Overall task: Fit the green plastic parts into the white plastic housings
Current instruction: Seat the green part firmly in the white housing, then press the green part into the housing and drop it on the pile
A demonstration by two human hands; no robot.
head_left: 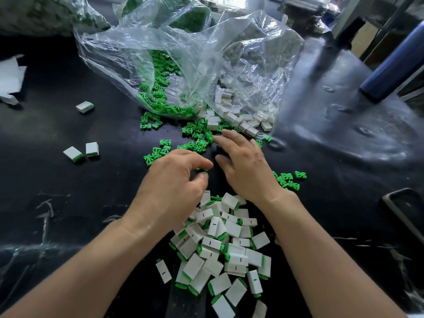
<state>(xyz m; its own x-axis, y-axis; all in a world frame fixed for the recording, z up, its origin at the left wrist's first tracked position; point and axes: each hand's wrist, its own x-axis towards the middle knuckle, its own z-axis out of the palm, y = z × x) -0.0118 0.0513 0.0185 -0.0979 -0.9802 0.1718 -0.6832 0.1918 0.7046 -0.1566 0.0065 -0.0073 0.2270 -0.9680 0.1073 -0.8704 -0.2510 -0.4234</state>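
head | pinching green part (202, 169) in left hand (174, 180) | reaching flat, empty right hand (243, 166) toward white housings (238, 121) by bag (183, 53) | next: take one housing, align opening, press part fully home

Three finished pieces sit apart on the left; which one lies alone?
The far one, toward the plastic bag; the other two sit side by side, nearer.

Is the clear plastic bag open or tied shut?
Open: the bag lies gaping, green parts and white housings spilling from it onto the table.
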